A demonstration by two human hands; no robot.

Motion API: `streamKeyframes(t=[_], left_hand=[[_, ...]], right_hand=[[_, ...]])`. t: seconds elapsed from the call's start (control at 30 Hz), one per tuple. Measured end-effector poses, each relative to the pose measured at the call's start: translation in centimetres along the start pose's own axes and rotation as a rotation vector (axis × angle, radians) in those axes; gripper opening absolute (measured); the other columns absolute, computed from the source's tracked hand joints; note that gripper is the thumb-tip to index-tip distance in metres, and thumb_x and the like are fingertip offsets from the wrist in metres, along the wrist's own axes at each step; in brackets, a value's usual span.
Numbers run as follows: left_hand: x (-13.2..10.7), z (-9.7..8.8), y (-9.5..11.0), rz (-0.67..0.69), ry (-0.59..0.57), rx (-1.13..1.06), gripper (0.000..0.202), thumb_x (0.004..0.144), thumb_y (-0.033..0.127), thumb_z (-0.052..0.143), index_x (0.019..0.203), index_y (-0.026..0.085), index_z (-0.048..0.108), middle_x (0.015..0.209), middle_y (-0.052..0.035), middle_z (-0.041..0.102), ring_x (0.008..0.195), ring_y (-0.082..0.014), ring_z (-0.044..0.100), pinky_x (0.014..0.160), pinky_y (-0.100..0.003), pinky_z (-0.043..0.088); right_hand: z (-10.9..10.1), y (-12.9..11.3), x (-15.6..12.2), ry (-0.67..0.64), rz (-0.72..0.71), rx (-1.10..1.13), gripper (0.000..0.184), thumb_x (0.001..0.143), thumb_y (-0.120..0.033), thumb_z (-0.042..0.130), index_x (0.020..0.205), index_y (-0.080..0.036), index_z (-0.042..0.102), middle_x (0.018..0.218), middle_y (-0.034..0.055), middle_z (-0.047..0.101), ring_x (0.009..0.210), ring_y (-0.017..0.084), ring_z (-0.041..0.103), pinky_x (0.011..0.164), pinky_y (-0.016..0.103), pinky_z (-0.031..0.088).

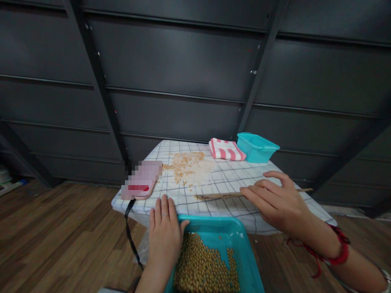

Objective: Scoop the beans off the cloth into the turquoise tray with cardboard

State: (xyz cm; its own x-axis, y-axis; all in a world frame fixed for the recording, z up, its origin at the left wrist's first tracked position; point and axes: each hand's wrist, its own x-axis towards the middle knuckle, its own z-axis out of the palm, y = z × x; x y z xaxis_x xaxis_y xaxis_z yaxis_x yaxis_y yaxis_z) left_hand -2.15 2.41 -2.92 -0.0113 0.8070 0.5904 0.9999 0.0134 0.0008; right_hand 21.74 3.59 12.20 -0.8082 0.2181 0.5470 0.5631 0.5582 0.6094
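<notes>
My left hand [165, 232] lies with fingers stretched flat at the table's front edge, its thumb by the corner of a teal tray [210, 223]. Many round, greenish-tan beans [198, 264] fill much of that tray, which is at the table's near side. My right hand [275, 201] is closed around a thin brown strip [224, 195], perhaps cardboard seen edge-on, held across the checked cloth. Beyond the strip, yellow beans [183, 162] and a patch of small whitish grains [201, 170] lie spread on the cloth.
A pink-and-white striped towel [227, 149] and a turquoise basket [259, 148] stand at the back right of the table [235, 175]. At its left edge is a pink phone [143, 181] with a black strap [130, 232]. A dark panelled wall [177, 53] rises behind.
</notes>
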Motion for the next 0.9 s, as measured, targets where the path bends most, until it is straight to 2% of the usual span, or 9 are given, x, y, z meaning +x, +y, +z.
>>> streamKeyframes(t=[0.23,0.4,0.53,0.7,0.9], left_hand=[[-0.1,0.1,-0.2,0.009,-0.002,-0.006,0.063,0.085,0.046,0.024,0.123,-0.001,0.043,0.129,-0.0268,0.046,0.120,-0.0356,0.040,0.095,-0.053,0.034],[-0.3,0.5,-0.5,0.011,0.013,-0.035,0.065,0.085,0.048,0.023,0.126,0.000,0.039,0.131,-0.0255,0.044,0.123,-0.0351,0.036,0.096,-0.054,0.033],[-0.2,0.3,-0.5,0.011,-0.019,-0.027,0.066,0.085,0.048,0.023,0.125,0.000,0.040,0.131,-0.0257,0.043,0.123,-0.0350,0.037,0.096,-0.053,0.033],[0.0,-0.3,-0.4,0.011,-0.036,-0.004,0.063,0.085,0.047,0.026,0.123,0.000,0.043,0.130,-0.0248,0.045,0.121,-0.0344,0.040,0.096,-0.051,0.035],[0.1,-0.6,-0.3,0.014,-0.042,0.003,0.059,0.084,0.042,0.035,0.122,-0.002,0.044,0.129,-0.0261,0.046,0.120,-0.0358,0.040,0.095,-0.051,0.037]], right_hand=[[-0.7,-0.9,0.5,-0.046,0.007,0.055,0.020,0.083,-0.006,0.037,0.086,-0.017,0.054,0.067,-0.0031,0.062,0.062,0.010,0.049,0.082,0.034,0.033],[-1.4,-1.2,0.3,-0.050,0.067,0.188,0.023,0.085,-0.008,0.032,0.090,-0.019,0.052,0.072,-0.0040,0.063,0.062,0.009,0.051,0.084,0.033,0.032],[-1.9,-1.5,0.0,-0.059,0.090,0.242,0.025,0.085,-0.009,0.031,0.092,-0.020,0.052,0.073,-0.0048,0.063,0.062,0.009,0.052,0.084,0.033,0.032],[-2.3,-1.8,-0.4,-0.011,0.030,0.221,0.028,0.085,-0.006,0.031,0.097,-0.017,0.053,0.076,-0.0030,0.064,0.067,0.010,0.052,0.086,0.035,0.032],[-2.7,-2.0,-0.9,-0.004,-0.015,0.164,0.028,0.083,-0.003,0.034,0.094,-0.016,0.055,0.075,-0.0013,0.064,0.070,0.012,0.050,0.083,0.038,0.034]])
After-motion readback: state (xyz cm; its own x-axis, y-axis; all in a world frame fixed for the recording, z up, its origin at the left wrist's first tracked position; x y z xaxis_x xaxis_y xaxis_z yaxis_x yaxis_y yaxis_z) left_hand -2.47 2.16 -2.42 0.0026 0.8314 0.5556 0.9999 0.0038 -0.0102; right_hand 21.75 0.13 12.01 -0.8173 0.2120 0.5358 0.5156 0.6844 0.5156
